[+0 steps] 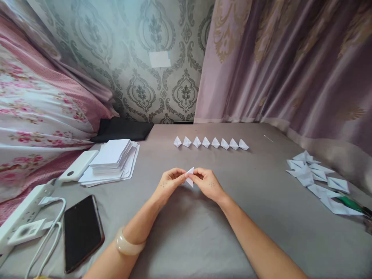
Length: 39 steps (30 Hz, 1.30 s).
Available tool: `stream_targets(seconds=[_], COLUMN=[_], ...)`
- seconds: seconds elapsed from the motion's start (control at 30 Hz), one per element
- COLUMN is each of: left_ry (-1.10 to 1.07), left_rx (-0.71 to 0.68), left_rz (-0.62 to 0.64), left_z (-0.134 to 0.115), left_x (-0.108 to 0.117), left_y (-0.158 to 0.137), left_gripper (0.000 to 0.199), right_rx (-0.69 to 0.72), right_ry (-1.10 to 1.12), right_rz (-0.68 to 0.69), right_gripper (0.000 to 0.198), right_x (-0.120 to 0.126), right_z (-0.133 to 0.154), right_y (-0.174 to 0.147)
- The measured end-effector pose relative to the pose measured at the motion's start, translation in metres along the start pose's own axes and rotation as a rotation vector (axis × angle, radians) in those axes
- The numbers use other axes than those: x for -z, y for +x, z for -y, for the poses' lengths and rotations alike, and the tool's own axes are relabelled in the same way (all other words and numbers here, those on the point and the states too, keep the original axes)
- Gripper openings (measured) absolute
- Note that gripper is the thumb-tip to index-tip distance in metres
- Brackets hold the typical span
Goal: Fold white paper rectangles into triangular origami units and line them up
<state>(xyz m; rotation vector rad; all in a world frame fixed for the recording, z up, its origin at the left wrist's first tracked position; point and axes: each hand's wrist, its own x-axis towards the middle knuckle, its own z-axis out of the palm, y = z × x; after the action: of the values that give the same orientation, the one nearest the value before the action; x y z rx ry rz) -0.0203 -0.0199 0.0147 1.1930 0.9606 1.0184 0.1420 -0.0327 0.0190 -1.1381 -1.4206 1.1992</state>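
Note:
Between my two hands, a small folded white paper piece (190, 180) is pinched above the grey tabletop, with pointed ends showing at top and bottom. My left hand (171, 181) grips its left side with thumb and fingers; a pale bangle (128, 243) circles that forearm. On the right side, my right hand (207, 183) pinches the same piece, its thumb close to the left thumb. The fingertips cover the middle of the folds. Beyond the hands, several small folded paper pieces (215, 143) stand in a row, peaks upward.
A stack of white paper (112, 155) lies at left, near a white box-shaped device (78, 166), a phone (83, 232) and a power strip (24, 213) with cables. Several flatter folded papers (319, 172) and a green-handled tool (350, 202) lie at right. Curtains (276, 66) border the table.

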Motion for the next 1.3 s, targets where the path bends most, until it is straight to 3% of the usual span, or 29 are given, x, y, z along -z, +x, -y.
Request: stream_targets(seconds=[0.13, 0.23, 0.37, 0.63, 0.8, 1.07, 1.2, 1.3], left_ry=[-0.104, -0.174, -0.2, -0.242, -0.25, -0.242, -0.23, -0.147], left_rx=[-0.002, 0.011, 0.047, 0.09, 0.094, 0.081, 0.07, 0.042], left_rz=[-0.095, -0.143, -0.17, -0.225, -0.261, -0.252, -0.267, -0.25], left_z=[0.005, 0.007, 0.007, 0.007, 0.008, 0.01, 0.008, 0.008], left_x=[0.002, 0.002, 0.0, -0.004, -0.004, -0.004, -0.005, -0.006], left_y=[0.004, 0.007, 0.006, 0.005, 0.005, 0.005, 0.004, 0.003], left_gripper=[0.021, 0.02, 0.022, 0.027, 0.028, 0.034, 0.031, 0.027], right_rx=[0.011, 0.12, 0.279, 0.438, 0.434, 0.416, 0.395, 0.304], right_ry=[-0.077, -0.204, -0.359, -0.694, -0.79, -0.766, -0.67, -0.56], right_rz=[-0.159, -0.255, -0.233, -0.24, -0.22, -0.205, -0.228, -0.281], right_gripper=[0.024, 0.023, 0.026, 0.044, 0.05, 0.046, 0.038, 0.021], right_x=[-0.004, -0.008, -0.01, -0.017, -0.023, -0.027, -0.028, -0.025], right_z=[-0.003, -0.006, -0.008, -0.007, -0.004, -0.001, 0.001, 0.002], right_y=[-0.004, -0.006, -0.008, -0.018, -0.022, -0.025, -0.024, -0.02])
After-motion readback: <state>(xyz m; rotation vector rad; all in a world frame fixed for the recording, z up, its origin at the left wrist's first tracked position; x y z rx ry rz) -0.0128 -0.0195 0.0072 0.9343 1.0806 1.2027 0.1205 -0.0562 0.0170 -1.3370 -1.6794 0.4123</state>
